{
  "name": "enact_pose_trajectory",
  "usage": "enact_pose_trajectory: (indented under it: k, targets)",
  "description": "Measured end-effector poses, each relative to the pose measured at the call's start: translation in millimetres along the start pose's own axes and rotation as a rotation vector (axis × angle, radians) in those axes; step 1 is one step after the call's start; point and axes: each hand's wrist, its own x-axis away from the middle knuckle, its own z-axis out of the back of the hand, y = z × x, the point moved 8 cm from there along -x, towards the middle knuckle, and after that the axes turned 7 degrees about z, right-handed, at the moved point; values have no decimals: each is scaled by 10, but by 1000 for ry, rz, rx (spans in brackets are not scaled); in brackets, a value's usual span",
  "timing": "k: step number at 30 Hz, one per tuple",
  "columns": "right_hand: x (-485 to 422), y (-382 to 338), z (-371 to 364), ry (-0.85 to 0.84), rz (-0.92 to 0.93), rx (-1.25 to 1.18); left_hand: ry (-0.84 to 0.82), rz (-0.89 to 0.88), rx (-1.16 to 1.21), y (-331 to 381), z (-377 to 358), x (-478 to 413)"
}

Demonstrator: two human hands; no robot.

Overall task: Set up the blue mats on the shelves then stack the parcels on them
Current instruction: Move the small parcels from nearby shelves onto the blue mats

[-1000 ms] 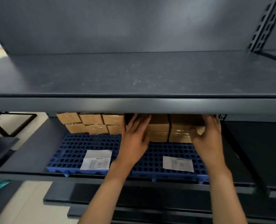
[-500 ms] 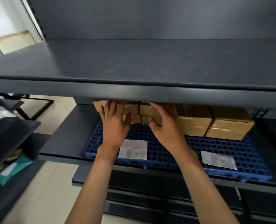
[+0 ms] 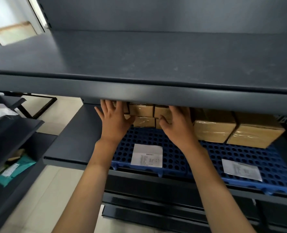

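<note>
Two blue perforated mats, the left mat (image 3: 173, 153) and the right mat (image 3: 274, 167), lie side by side on the lower shelf. A stack of small brown parcels (image 3: 143, 115) stands at the back of the left mat. Two larger brown parcels (image 3: 213, 130) (image 3: 255, 135) stand on the right mat. My left hand (image 3: 113, 122) lies flat with spread fingers against the left end of the small stack. My right hand (image 3: 178, 126) lies flat against its right end. The fingertips of both hands are hidden under the upper shelf's edge.
The bare upper shelf (image 3: 139, 91) overhangs the parcels. A white paper slip (image 3: 147, 156) lies on the left mat and another slip (image 3: 242, 169) on the right one. A dark rack (image 3: 16, 132) with a teal packet (image 3: 16, 169) stands at left.
Both hands moved left from the larger parcels to the small stack. Since half a second ago they have stayed on it, and my view has shifted slightly.
</note>
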Motion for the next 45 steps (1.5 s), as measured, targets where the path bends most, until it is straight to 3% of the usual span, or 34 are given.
enact_pose_trajectory:
  k: [3, 10, 18, 25, 30, 37, 40, 45]
  targets:
    - [-81, 6, -159, -112, 6, 125, -68, -58, -70, -63, -54, -125]
    - [-205, 88, -478, -332, -180, 369, -203, -161, -94, -107, -215, -203]
    - [-211, 119, -531, -198, -200, 558, -141, -290, -112, -130, -273, -212]
    - [-195, 112, -480, -117, -141, 562, -119, -347, -117, -117, -312, -231]
    - [-190, 207, -505, -186, -143, 482, -111, -335, -51, -104, -334, -246]
    - [-216, 167, -504, -54, -150, 546, -51, -262, -57, -94, -318, -232]
    - [-203, 185, -504, -59, -125, 548, -30, -258, -52, -99, -337, -231]
    - [-169, 218, -475, -212, -53, 564, -13, -276, -92, -125, -373, -238]
